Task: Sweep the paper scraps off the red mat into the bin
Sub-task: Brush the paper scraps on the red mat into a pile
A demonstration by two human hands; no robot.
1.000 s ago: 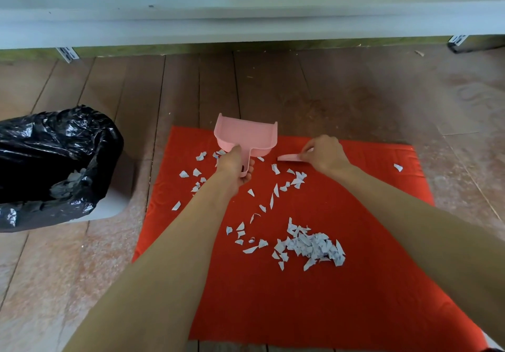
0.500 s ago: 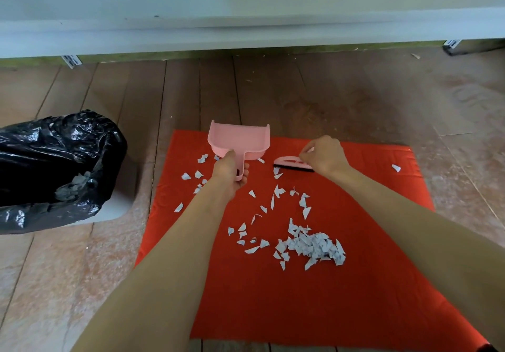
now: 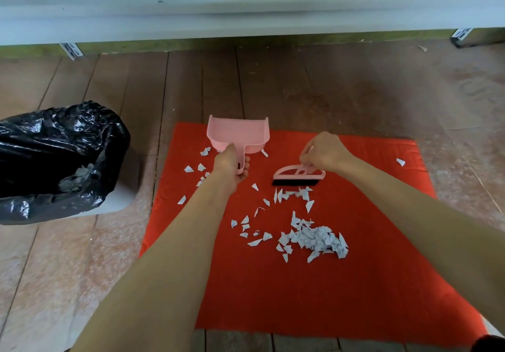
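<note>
Floor (image 3: 300, 86): wooden boards that carry everything here, with a pale ledge along the far side.
Red mat (image 3: 314, 297): lies flat on the floor in front of you. It looks like soft cloth, so I judge hard strokes could ruck it; press lightly.
Bin (image 3: 41, 138): lined with a black bag and standing on the floor left of the mat, apart from its edge. Some scraps show inside.
Dustpan (image 3: 237, 134): pink, stiff plastic, at the mat's far edge with its handle pointing back at you. Probably light, and the handle is the right place to hold it.
Left hand (image 3: 231, 164): your fingers are clenched round the dustpan handle.
Right hand (image 3: 325, 152): your fingers pinch the small grip on top of the brush.
Brush (image 3: 297, 176): pink back, black bristles down on the mat. It sits right of the dustpan and apart from it, with a small cluster of scraps against the bristles on your side.
Paper scraps (image 3: 314, 239): the main heap is near the mat's centre, nearer you than the brush. Looser bits are spread toward the dustpan and left of your left wrist. I judge them near-weightless and flimsy: fast strokes will scatter them, so herd them gently to the pan's lip.
Lone scrap (image 3: 400, 161): near the mat's right edge, well apart from the rest.
</note>
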